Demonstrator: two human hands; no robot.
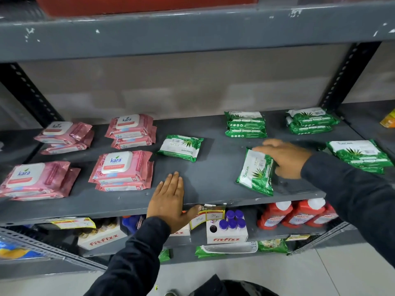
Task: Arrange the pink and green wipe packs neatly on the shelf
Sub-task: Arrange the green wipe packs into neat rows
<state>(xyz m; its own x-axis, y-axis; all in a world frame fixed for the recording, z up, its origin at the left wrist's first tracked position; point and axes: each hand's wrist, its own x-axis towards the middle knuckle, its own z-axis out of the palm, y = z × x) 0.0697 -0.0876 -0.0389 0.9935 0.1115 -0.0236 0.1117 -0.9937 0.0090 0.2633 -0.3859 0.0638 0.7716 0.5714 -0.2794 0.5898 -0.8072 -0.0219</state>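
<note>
The pink half of the job is judged to be largely done: four stacks of pink packs (123, 169) are set in two rows of two on the shelf (213, 180), all well to the left of the left hand (168, 201). That hand is laid flat, fingers extended and together, on the front edge of the shelf, and nothing is held in it.

The green side is seen to be less settled. A loose green pack (256, 173), turned at an angle, is covered along its right edge by the right hand (284, 157), whose fingers are spread over it; whether it is truly gripped or only pressed cannot be told. A second single green pack (181, 147), also askew, lies between the two hands, just beyond the left one. Two green stacks (245, 124) are placed beyond the right hand at the back of the shelf, and a third stack (359, 154) just to its right.

What is left, by this reading, is for the two stray green packs to be squared and stacked.
</note>
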